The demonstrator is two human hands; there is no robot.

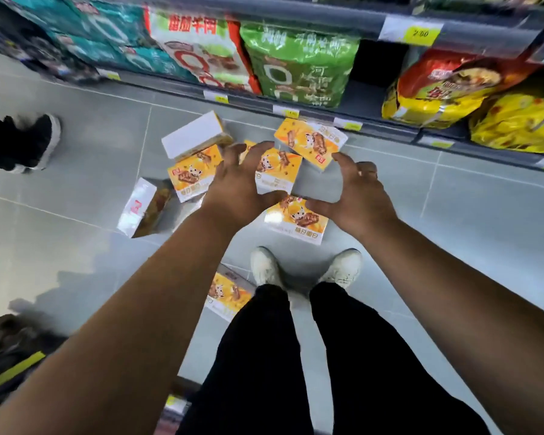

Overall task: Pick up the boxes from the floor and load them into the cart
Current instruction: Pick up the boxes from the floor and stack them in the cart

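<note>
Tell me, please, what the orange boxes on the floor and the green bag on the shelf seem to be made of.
The orange boxes look like printed cardboard with a slightly glossy coat: sharp folded edges, flat white sides. The green bag looks like plastic film, probably glossy: it wrinkles and catches light.

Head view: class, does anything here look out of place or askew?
Yes. Orange boxes lie scattered at mixed angles on the floor before the shelf; the leftmost box is tipped on its side.
</note>
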